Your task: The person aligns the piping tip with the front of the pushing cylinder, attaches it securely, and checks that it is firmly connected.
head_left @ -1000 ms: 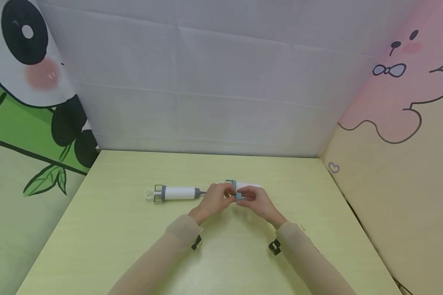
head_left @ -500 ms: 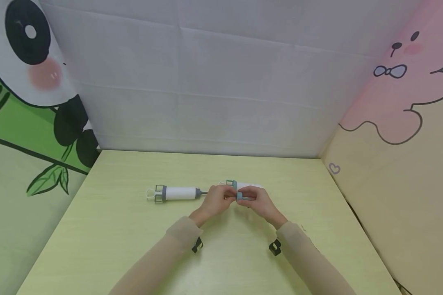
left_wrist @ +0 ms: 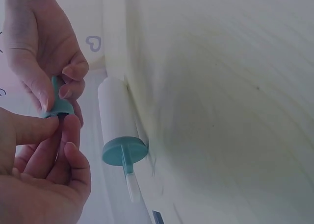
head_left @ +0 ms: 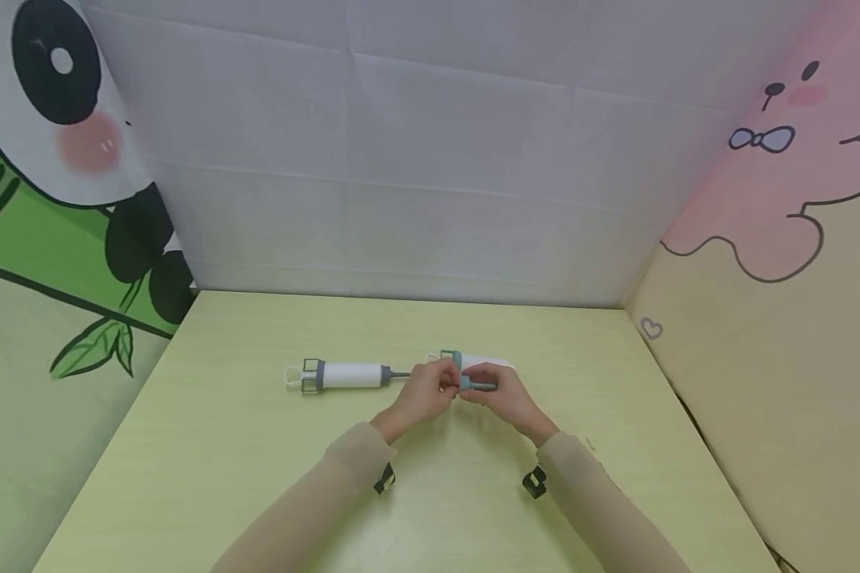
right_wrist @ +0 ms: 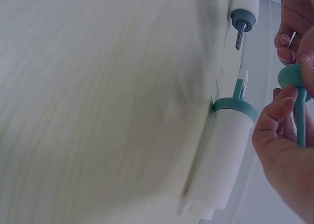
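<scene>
Between the fingertips of both hands is a teal nozzle cap (head_left: 465, 383) with a wide round base and a long thin spout. My right hand (head_left: 503, 395) pinches it near the base, and the spout points back toward that palm. At the base's open end, the thumb and fingers of my left hand (head_left: 424, 391) pinch its rim; a small dark spot (left_wrist: 62, 116) shows between them in the left wrist view. Just behind the hands lies a white tube with a teal handle end (right_wrist: 221, 150), partly hidden by the right hand in the head view.
A second white tube (head_left: 353, 375) with grey ends lies to the left, its thin grey nozzle (head_left: 400, 374) pointing toward my left hand. All this is on a pale wooden table (head_left: 258, 454). A white sheet (head_left: 401, 159) rises at the back, with printed walls on both sides.
Both hands stay nearly in place over the table. More of the teal spout shows now as the right fingers shift around it. The two tubes have not moved.
</scene>
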{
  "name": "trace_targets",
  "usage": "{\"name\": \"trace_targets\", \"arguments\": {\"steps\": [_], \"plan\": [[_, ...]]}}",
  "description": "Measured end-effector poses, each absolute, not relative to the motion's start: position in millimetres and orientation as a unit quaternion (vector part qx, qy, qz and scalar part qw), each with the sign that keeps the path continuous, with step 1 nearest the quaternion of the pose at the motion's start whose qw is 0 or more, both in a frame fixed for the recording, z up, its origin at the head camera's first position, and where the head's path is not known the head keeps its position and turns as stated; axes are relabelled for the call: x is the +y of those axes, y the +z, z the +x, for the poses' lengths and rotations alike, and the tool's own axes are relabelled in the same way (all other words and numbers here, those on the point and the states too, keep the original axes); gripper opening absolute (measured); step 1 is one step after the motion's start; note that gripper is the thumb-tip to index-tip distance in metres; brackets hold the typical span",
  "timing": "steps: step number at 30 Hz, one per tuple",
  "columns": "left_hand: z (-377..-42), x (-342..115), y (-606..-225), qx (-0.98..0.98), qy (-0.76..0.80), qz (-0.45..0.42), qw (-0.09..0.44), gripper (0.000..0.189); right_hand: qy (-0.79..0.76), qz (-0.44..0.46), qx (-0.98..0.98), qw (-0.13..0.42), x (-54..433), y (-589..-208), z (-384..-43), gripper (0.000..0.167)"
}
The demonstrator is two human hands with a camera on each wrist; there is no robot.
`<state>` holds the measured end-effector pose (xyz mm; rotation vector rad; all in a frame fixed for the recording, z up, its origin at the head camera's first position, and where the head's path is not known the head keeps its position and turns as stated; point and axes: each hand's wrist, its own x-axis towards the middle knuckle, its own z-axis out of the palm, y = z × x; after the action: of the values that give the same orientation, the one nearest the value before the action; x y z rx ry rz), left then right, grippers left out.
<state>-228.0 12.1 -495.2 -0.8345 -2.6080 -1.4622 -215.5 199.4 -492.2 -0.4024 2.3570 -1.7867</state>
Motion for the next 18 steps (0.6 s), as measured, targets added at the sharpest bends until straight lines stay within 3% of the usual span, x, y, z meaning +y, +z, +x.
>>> {"name": "trace_targets", "arguments": {"steps": [8,13,18], "plan": [[-234.4,7.4,-498.5,-0.836,-0.475,-0.273,0.026,0.015,-0.6,-0.14,0.783,0.086,199.8,-484.3,-210.1,0.035],[-240.2,6.1,-499.9,-0.866,-0.426,-0.255,0.057,0.012,-0.602,-0.136,0.781,0.094,200.5,-474.7,-203.7,0.035],[-251.2,8.9,-501.1,-0.914,-0.304,-0.255,0.091,0.032,-0.597,-0.121,0.788,0.088,209.8,-490.9,-209.7,0.037]]}}
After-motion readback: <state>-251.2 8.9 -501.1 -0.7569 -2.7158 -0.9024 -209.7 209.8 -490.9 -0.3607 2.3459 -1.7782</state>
